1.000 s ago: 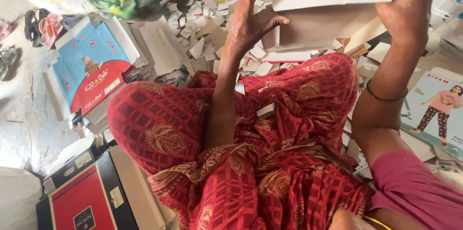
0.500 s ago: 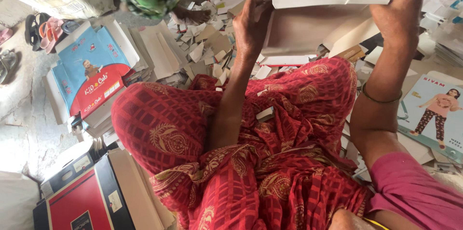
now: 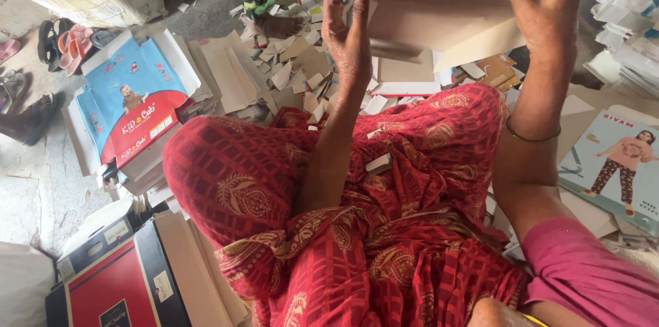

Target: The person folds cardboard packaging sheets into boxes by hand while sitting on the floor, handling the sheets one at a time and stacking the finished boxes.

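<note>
Both hands hold a cardboard box blank (image 3: pixel 439 15) raised over the lap, left hand (image 3: pixel 349 32) closed on its near edge, right hand (image 3: pixel 549 4) gripping the far side, seemingly mid-fold, calling for pressing the flap flat.

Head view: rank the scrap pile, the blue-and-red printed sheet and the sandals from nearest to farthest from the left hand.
From the left hand:
1. Scrap pile, on the floor just beside it.
2. Blue-and-red printed sheet, further left.
3. Sandals, at the far left edge.

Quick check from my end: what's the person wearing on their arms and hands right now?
Both hands, left hand and right hand, are bare, no gloves. A thin metal bangle circles the right forearm, and a short pink sleeve covers the right upper arm.
</note>
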